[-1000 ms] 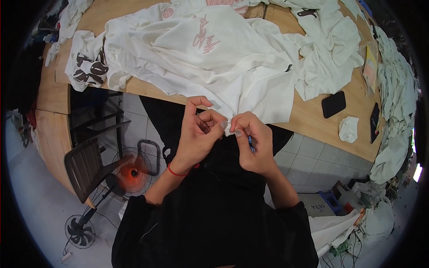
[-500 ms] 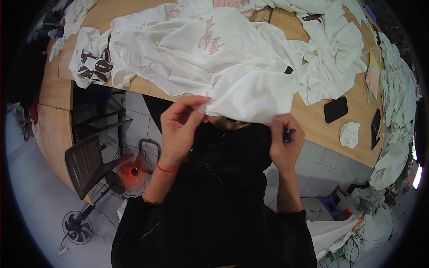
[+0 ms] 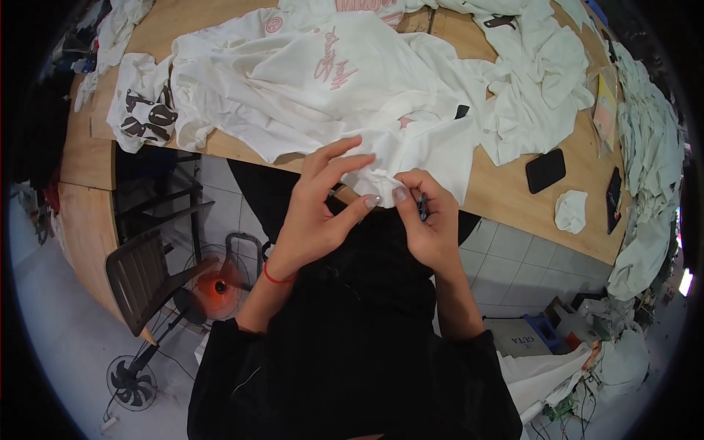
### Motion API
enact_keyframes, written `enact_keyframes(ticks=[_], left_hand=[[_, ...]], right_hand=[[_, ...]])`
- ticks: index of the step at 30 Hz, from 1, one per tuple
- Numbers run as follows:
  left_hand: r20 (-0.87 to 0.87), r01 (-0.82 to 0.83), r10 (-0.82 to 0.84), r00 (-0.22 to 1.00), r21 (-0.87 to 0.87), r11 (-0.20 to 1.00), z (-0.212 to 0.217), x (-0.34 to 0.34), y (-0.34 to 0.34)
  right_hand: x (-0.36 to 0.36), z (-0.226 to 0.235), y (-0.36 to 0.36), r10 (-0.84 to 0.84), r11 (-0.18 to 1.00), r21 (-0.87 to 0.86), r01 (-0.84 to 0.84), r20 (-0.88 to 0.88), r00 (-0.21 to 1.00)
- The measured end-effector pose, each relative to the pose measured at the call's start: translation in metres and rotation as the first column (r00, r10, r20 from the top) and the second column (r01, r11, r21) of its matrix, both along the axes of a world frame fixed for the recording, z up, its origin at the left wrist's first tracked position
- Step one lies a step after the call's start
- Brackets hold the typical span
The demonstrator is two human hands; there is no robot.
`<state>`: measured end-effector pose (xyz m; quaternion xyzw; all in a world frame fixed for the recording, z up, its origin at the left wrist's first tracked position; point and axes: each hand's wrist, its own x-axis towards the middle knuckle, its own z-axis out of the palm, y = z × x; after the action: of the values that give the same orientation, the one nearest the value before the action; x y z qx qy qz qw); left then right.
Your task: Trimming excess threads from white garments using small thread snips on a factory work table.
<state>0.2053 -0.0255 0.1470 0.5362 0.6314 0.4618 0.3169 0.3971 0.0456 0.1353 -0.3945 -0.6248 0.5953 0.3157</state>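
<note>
A white shirt [image 3: 257, 88] with pink lettering is spread over the table, its near part hanging at the front edge. My right hand [image 3: 434, 233] pinches a gathered edge of that shirt between thumb and fingers. Tucked in the same hand is a small dark tool [image 3: 423, 207], mostly hidden by the fingers. My left hand [image 3: 315, 213], with a red cord at the wrist, is open beside the gathered edge. Its thumb and fingers are apart; whether its fingertips touch the cloth I cannot tell.
On the wooden table [image 3: 506, 202] lie a black phone [image 3: 545, 171], a small white cloth piece [image 3: 570, 211] and more white garments [image 3: 532, 95]. A brown chair [image 3: 139, 275] and fans [image 3: 132, 383] stand at the left. Pale cloth [image 3: 649, 161] is heaped along the right.
My right hand has moved left with the shirt's edge, bunching the cloth near my left hand. My left hand has shifted slightly right, and its fingers have spread off the cloth.
</note>
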Motion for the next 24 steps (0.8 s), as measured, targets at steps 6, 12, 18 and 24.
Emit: enact_keyframes(ticks=[6, 12, 18, 24], left_hand=[[0.405, 0.013, 0.023, 0.914, -0.088, 0.996, -0.017, 0.013, 0.002], [0.562, 0.037, 0.102, 0.821, -0.231, 0.972, -0.015, 0.011, 0.001], [0.601, 0.060, 0.094, 0.794, -0.230, 0.971, -0.007, 0.014, 0.002], [0.625, 0.055, 0.115, 0.772, -0.247, 0.967, -0.003, 0.013, 0.001]], right_hand=[[0.005, 0.004, -0.001, -0.049, 0.968, -0.250, 0.016, -0.127, 0.991], [0.005, 0.011, 0.001, 0.001, 0.961, -0.275, -0.031, -0.107, 0.994], [0.005, 0.014, 0.000, 0.023, 0.959, -0.281, -0.044, -0.079, 0.997], [0.011, 0.008, 0.000, 0.054, 0.972, -0.227, -0.059, -0.026, 0.998]])
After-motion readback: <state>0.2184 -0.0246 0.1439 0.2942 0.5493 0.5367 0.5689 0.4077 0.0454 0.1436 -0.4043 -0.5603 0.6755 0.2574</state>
